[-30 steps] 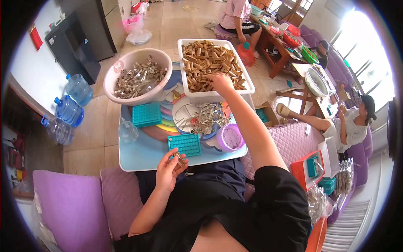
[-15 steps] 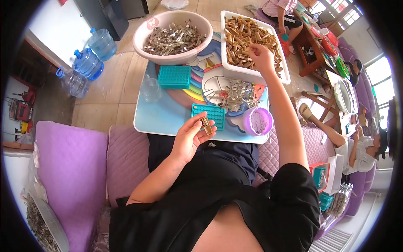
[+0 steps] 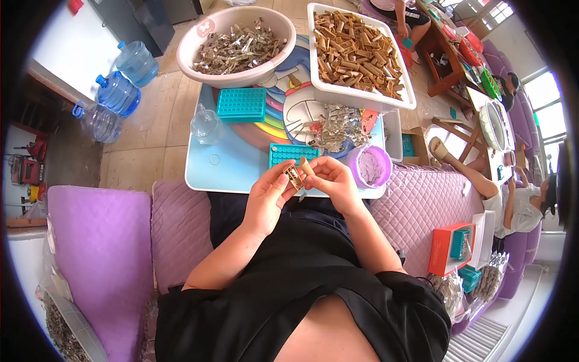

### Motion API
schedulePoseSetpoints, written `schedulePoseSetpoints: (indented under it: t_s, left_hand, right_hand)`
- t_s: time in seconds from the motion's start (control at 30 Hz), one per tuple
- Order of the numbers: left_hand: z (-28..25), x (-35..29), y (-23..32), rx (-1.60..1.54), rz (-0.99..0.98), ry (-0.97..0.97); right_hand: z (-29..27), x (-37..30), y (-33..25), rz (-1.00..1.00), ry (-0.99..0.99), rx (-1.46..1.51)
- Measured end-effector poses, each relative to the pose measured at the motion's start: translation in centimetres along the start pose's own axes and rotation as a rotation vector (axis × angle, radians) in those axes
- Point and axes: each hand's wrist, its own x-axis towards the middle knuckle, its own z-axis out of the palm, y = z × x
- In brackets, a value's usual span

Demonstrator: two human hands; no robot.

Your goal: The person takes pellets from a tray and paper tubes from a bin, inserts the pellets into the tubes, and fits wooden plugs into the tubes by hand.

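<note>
Over the near edge of a low blue table (image 3: 208, 169), my two hands are close together. My left hand (image 3: 264, 202) is closed on a small gold-brown casing (image 3: 293, 177) with dark slots and light inner parts. Between the fingers of my right hand (image 3: 338, 184) is a plain brown casing piece (image 3: 306, 165), held upright right beside the first. Whether the two pieces touch, I cannot tell. Just beyond them lies a teal tray with rows of wells (image 3: 280, 157). Similar brown casing pieces (image 3: 356, 54) fill a white bin (image 3: 362, 99) at the back.
Silvery metal parts (image 3: 341, 128) lie piled on the table beside a purple cup (image 3: 351, 172). A second teal tray (image 3: 241, 105), a clear bottle (image 3: 205, 127) and a pink basin of metal parts (image 3: 238, 77) stand farther left. Other people (image 3: 518, 211) sit at right.
My right hand has come back from the white bin to my left hand, now with a brown casing piece in its fingers. The left hand keeps its slotted casing.
</note>
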Motion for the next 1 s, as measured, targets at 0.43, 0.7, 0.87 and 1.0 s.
schedulePoseSetpoints:
  t_s: [0.43, 0.7, 0.87, 1.0]
  left_hand:
    - [0.5, -0.7, 0.2, 0.121, -0.023, 0.094]
    - [0.9, -0.9, -0.7, 0.264, 0.17, -0.045]
    - [0.5, -1.3, -1.3, 0.346, 0.253, -0.089]
    - [0.5, -1.5, -1.3, 0.432, 0.261, -0.076]
  right_hand:
    - [2.4, -1.9, 0.8, -0.172, 0.139, -0.55]
    - [2.6, -1.8, 0.7, -0.271, 0.16, -0.823]
    - [2.8, -1.8, 0.2, -0.398, 0.023, -0.927]
    - [2.8, -2.2, 0.8, -0.304, -0.072, -0.799]
